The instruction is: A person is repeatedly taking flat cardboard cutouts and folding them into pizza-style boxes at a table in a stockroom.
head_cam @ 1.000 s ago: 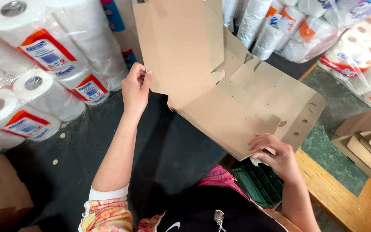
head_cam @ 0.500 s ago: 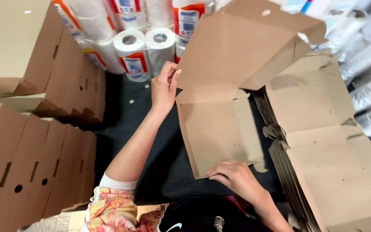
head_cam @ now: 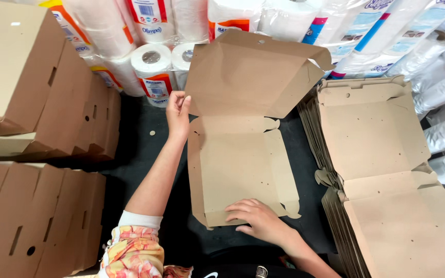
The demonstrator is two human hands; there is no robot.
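Folding a brown cardboard box (head_cam: pixel 243 164) into shape is the work in hand, seen from the head camera looking straight down. The box lies in the middle of a dark surface (head_cam: pixel 140 134), its tray part flat and near, its lid (head_cam: pixel 248 72) tilted up at the far end. The left hand (head_cam: pixel 178 113) holds the left edge of the box just where lid meets tray, fingers pinched on the cardboard. The right hand (head_cam: pixel 256 219) lies flat on the near edge of the tray, fingers spread and pressing down, gripping nothing.

To fold it well, I judge that the right hand should keep the tray pinned flat while the left raises the side wall along its crease, so that the corner tabs meet their slots squarely; a skewed fold would likely buckle the thin board.

Just right of the box lies a stack of flat box blanks (head_cam: pixel 387 170), the top one open and unfolded. On the left stand rows of folded boxes (head_cam: pixel 42 103) set on edge, with a second row (head_cam: pixel 32 216) nearer. Along the far side lie wrapped packs of paper rolls (head_cam: pixel 150 56), white with coloured labels, touching the far ends of the cardboard stacks.
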